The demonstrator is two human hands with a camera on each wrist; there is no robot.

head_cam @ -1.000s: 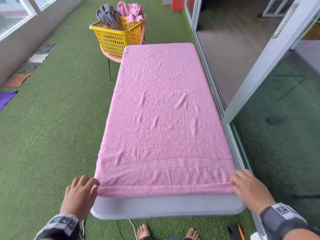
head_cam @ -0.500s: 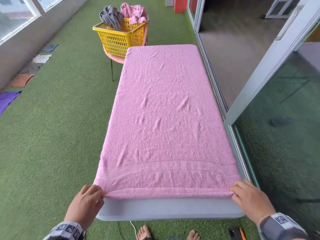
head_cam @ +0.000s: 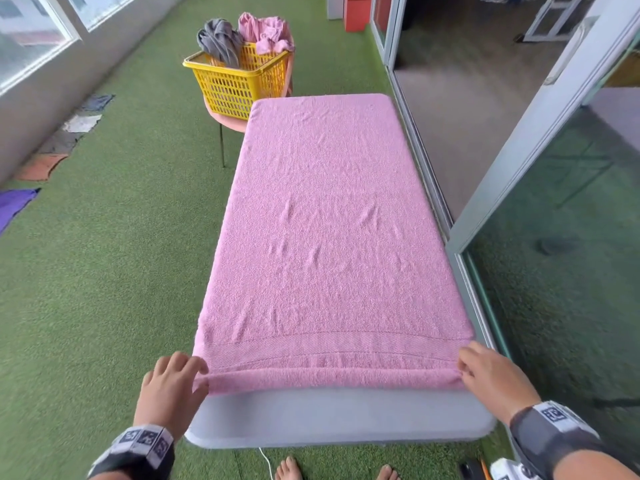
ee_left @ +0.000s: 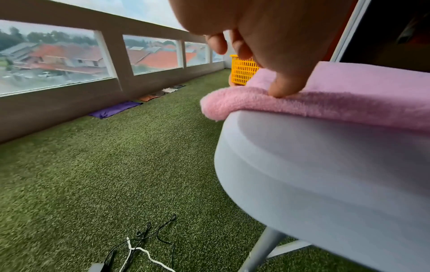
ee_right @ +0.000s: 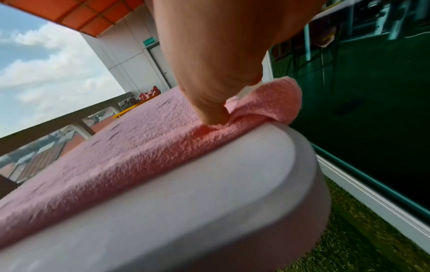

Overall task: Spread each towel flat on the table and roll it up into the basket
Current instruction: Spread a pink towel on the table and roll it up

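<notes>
A large pink towel (head_cam: 325,237) lies spread flat over the long grey table (head_cam: 339,417), its near hem turned over into a thin first roll. My left hand (head_cam: 173,382) pinches the roll's near left corner (ee_left: 223,103), the thumb pressing into the fold. At the near right corner, my right hand (head_cam: 488,372) pinches the rolled hem (ee_right: 267,108). A yellow basket (head_cam: 239,81) stands beyond the table's far left corner, holding a grey towel (head_cam: 220,39) and a pink one (head_cam: 266,34).
The basket rests on a pink chair (head_cam: 225,121). Sliding glass doors (head_cam: 554,237) run close along the table's right side. Green turf (head_cam: 104,271) stretches to the left, with cloths (head_cam: 41,166) along the low wall. Cables (ee_left: 139,246) lie on the turf near my bare feet (head_cam: 287,469).
Both hands have pushed the near hem a little farther onto the table, so the first fold is thicker. My left hand has shifted right, onto the corner.
</notes>
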